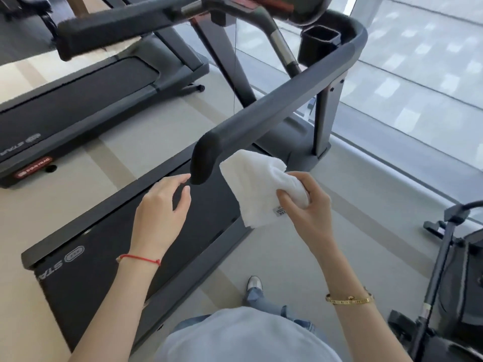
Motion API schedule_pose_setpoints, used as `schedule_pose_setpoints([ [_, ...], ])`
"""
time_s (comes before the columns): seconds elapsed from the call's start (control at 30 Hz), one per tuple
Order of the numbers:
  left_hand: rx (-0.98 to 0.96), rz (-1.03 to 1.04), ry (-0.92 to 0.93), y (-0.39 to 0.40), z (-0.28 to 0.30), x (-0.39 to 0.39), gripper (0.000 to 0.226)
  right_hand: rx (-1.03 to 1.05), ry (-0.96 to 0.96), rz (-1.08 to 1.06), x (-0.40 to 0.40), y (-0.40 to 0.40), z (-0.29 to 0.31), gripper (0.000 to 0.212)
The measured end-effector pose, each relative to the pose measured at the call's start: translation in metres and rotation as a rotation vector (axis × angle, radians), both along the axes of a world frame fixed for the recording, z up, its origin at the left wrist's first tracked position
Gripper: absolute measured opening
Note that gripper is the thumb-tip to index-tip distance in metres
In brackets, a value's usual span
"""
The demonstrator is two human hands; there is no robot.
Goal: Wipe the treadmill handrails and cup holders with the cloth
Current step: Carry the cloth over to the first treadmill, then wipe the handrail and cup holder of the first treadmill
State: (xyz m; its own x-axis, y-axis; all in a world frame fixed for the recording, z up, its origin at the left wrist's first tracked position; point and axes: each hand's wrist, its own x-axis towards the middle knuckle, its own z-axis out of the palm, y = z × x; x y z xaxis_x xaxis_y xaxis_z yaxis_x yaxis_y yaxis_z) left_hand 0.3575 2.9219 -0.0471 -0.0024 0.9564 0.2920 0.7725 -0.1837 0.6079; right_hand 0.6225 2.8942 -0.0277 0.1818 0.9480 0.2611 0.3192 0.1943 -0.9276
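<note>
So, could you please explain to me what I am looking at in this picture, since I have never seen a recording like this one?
There is no robot here: a person wears a wide-angle camera on the head, so you look forward and down at their own two hands. They stand beside a treadmill in a gym. The long grey bar running up and away is its right handrail, with a black cup holder near the far end. The right hand grips a white cloth, held just beside the handrail's near tip. The left hand is open and holds nothing, fingers reaching towards that tip. A second treadmill stands to the left, and windows are on the right.
</note>
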Motion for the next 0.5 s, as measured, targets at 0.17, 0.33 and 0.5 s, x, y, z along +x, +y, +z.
schedule_pose_setpoints([
  [0.17, 0.068, 0.14, 0.031, 0.052, 0.018, 0.032, 0.029, 0.087, 0.002, 0.153, 0.035, 0.079, 0.026, 0.024],
  [0.33, 0.046, 0.225, 0.015, 0.08, 0.026, 0.051, 0.032, 0.15, -0.015, 0.163, 0.042, 0.148, 0.037, 0.021],
  [0.5, 0.023, 0.237, 0.009, 0.1, 0.026, 0.063, 0.035, 0.219, -0.261, 0.101, 0.039, 0.209, 0.029, 0.031],
])
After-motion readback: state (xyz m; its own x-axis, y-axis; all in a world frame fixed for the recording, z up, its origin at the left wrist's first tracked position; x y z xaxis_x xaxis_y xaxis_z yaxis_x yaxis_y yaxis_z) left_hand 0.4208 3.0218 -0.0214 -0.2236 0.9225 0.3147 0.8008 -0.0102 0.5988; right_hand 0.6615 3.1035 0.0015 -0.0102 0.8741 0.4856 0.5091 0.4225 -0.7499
